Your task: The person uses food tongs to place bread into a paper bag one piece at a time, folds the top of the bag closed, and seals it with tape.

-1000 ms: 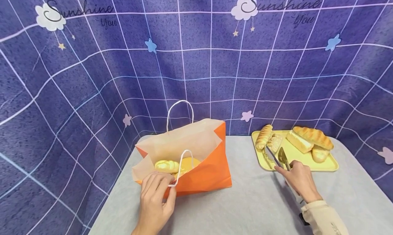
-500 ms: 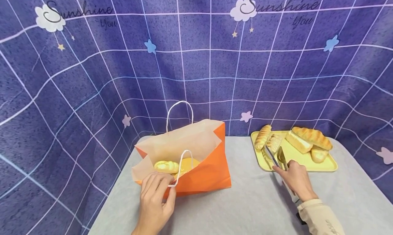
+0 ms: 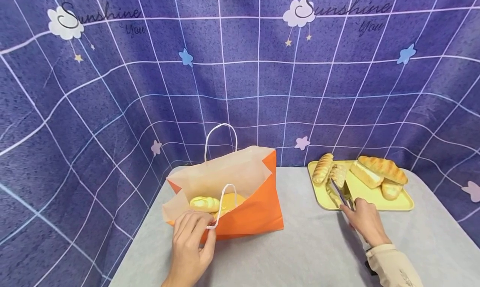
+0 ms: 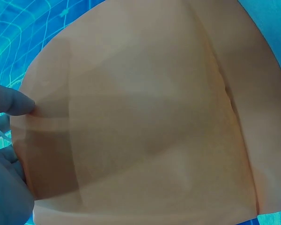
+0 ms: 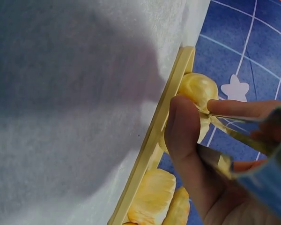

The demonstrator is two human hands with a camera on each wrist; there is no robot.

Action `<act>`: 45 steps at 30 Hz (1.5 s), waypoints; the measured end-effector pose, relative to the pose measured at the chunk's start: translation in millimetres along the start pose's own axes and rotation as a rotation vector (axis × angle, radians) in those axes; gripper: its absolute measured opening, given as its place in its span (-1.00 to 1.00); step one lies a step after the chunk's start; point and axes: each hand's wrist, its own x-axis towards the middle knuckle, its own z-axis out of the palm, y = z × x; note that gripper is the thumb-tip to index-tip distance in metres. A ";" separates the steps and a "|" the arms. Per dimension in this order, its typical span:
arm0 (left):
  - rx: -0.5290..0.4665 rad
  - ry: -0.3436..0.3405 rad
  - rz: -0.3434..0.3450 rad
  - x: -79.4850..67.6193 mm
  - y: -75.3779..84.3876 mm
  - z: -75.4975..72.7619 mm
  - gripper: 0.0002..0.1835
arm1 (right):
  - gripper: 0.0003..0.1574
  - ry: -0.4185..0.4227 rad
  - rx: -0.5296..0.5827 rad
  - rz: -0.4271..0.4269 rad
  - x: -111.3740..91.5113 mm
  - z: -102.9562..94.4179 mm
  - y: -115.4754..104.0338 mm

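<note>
My left hand point(image 3: 193, 241) pinches the near rim of an orange paper bag point(image 3: 249, 218) beside its white handle point(image 3: 220, 204). In the left wrist view its fingers hold the paper edge. A glossy bread roll point(image 3: 204, 203) and an orange-yellow piece lie inside the bag. With my right hand point(image 3: 366, 222) I hold metal tongs point(image 3: 339, 192) over the left part of a yellow tray point(image 3: 397, 203). The tong tips reach the near end of a small pastry point(image 3: 338, 172); whether they grip it I cannot tell. A ridged bread roll point(image 3: 322, 169) lies just left of the pastry.
On the tray's right side, a long loaf point(image 3: 384, 169) leans on a rectangular loaf point(image 3: 365, 175) and a small bun point(image 3: 391, 190). Bag and tray stand on a grey table point(image 3: 285, 253), apart from each other. A purple patterned curtain point(image 3: 240, 83) hangs behind.
The tongs have shifted a little right, and their arms have drawn closer together at the small pastry. My left hand stays on the bag's rim.
</note>
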 end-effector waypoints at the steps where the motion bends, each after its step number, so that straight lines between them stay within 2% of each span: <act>1: 0.001 -0.002 -0.001 0.1 0.1 0.2 -0.79 | -0.55 0.002 -0.007 -0.005 -0.5 -0.8 1.0; 8: -0.007 0.000 0.015 1.2 0.9 2.4 -0.79 | -0.52 0.046 -0.065 -0.039 -7.6 -5.9 10.8; 14: -0.004 -0.002 0.014 1.5 1.3 2.3 -0.80 | -0.59 0.065 -0.075 -0.056 -11.2 -8.1 19.3; 22: -0.004 -0.006 0.008 0.6 1.6 3.1 -0.79 | -0.72 0.128 -0.038 -0.074 -25.4 -9.9 33.2; 28: -0.004 0.005 0.010 1.8 2.0 4.0 -0.80 | -0.64 0.172 0.017 -0.064 -39.0 -12.1 39.7; 33: -0.005 0.035 0.024 4.8 1.6 4.6 -0.82 | -0.57 0.198 0.062 -0.081 -45.8 -16.7 35.1; 41: -0.004 0.034 0.018 5.4 2.0 5.2 -0.83 | -0.62 0.306 0.083 -0.168 -51.7 -28.3 16.9; 45: 0.003 0.019 0.004 4.0 2.8 5.1 -0.83 | -0.61 0.296 0.156 -0.187 -57.9 -33.5 2.4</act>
